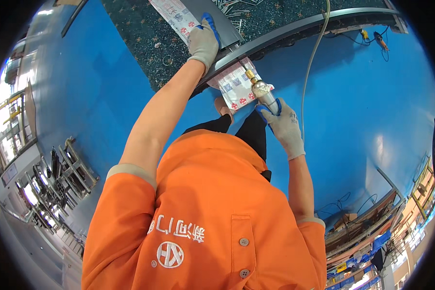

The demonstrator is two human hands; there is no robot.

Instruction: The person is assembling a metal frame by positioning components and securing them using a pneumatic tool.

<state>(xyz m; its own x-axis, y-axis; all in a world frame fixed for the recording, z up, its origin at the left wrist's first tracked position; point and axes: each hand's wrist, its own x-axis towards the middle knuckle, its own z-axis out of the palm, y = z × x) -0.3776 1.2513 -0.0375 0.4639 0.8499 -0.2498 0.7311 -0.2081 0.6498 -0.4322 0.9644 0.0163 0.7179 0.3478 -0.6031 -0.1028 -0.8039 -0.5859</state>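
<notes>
My left hand [203, 41], in a grey glove with a blue palm, reaches forward and grips the edge of a long grey metal profile [275, 31] lying on a dark patterned carpeted bench [145, 43]. White protective film with red and blue marks [237, 87] covers part of the profile. My right hand [281, 124], gloved the same way, holds a silver cylindrical air tool [263, 92] with a brass tip. The tip points at the filmed end of the profile. The point of contact is too small to make out.
A grey hose [314, 48] runs up from the tool across the blue floor [362, 106]. Loose metal pieces lie at the bench's far side. A rack of metal parts [58, 179] stands at left; shelving [372, 241] at lower right. Cables and a small orange tool [379, 41] lie far right.
</notes>
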